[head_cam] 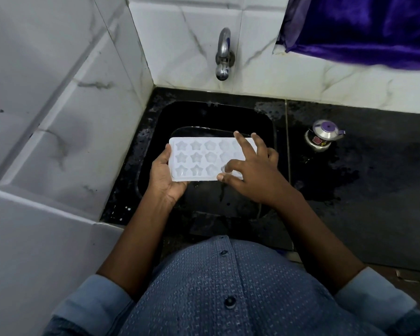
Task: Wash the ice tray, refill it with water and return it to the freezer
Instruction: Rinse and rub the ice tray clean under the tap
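Note:
A white ice tray [199, 160] with star-shaped cups is held level over the black sink [153, 132]. My left hand [164, 174] grips its left end, thumb on the rim and fingers underneath. My right hand [249, 169] lies on the tray's right end with fingers spread, fingertips pressing on the cups there and hiding them. Above the sink, a metal tap [223, 55] sticks out of the tiled wall, with no water running from it.
A small steel pot with a purple lid [323, 137] stands on the wet black counter [364, 180] right of the sink. White marble-look tiles wall the left and back. A purple cloth [364, 27] hangs at the top right.

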`<action>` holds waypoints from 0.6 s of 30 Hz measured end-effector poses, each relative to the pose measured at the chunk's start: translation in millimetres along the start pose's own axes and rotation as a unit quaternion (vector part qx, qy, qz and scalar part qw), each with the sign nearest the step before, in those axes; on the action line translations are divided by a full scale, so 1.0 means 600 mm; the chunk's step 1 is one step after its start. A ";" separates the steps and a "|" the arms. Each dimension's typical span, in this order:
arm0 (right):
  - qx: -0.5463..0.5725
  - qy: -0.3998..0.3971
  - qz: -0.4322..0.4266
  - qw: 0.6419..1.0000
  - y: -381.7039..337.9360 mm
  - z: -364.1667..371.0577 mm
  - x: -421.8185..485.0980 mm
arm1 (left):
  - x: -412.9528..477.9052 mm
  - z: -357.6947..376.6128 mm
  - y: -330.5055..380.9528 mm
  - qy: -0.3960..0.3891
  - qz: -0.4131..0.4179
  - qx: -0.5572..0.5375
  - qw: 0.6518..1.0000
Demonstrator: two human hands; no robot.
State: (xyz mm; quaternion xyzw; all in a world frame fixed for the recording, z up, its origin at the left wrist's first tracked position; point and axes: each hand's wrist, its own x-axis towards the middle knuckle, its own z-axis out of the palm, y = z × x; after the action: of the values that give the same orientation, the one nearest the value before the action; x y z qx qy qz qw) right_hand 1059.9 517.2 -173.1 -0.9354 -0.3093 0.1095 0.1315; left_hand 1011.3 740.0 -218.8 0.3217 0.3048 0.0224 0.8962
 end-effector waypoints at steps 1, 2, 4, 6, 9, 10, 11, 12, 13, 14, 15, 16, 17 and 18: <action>-0.001 0.001 0.001 1.000 -0.001 0.000 0.001 | -0.001 0.002 -0.001 0.002 -0.001 0.005 1.000; 0.001 0.002 0.001 1.000 -0.002 0.000 0.002 | -0.002 0.003 -0.002 0.004 -0.002 0.009 1.000; 0.003 0.001 -0.002 1.000 -0.003 0.001 0.003 | -0.003 0.004 -0.003 0.007 -0.001 0.014 1.000; 0.002 -0.001 -0.008 1.000 -0.002 0.003 0.003 | -0.002 0.003 -0.002 0.007 0.000 0.011 1.000; 0.011 -0.009 -0.028 1.000 -0.001 0.007 0.000 | 0.001 -0.001 -0.001 0.006 0.003 0.005 1.000; 0.013 -0.013 -0.034 0.999 -0.001 0.008 -0.002 | 0.002 -0.003 0.001 0.008 0.003 0.004 1.000; 0.014 -0.015 -0.038 0.999 -0.001 0.008 -0.004 | 0.002 -0.004 0.002 0.010 0.003 0.003 1.000; 0.014 -0.019 -0.039 0.999 -0.001 0.007 -0.005 | 0.001 -0.005 0.003 0.012 0.003 0.003 1.000; 0.015 -0.022 -0.039 0.999 0.000 0.006 -0.006 | 0.000 -0.006 0.003 0.012 0.004 0.003 1.000; 0.015 -0.024 -0.039 0.999 0.001 0.005 -0.007 | 0.000 -0.007 0.004 0.012 0.005 0.004 1.000; 0.013 -0.023 -0.039 0.999 0.001 0.004 -0.007 | -0.001 -0.008 0.004 0.013 0.005 0.003 1.000; 0.008 -0.020 -0.037 0.999 0.003 0.002 -0.008 | -0.002 -0.008 0.004 0.015 0.004 0.003 1.000; 0.004 -0.017 -0.035 0.999 0.004 0.002 -0.008 | -0.002 -0.008 0.004 0.016 0.004 0.003 1.000; 0.000 -0.012 -0.034 0.999 0.005 0.002 -0.007 | -0.002 -0.008 0.004 0.015 0.003 0.002 1.000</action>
State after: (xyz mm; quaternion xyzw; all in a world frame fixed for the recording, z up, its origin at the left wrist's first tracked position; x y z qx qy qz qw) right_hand 1057.7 512.5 -174.8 -0.9231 -0.3422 0.1166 0.1313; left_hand 1007.9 744.0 -219.5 0.3239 0.3170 0.0288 0.8910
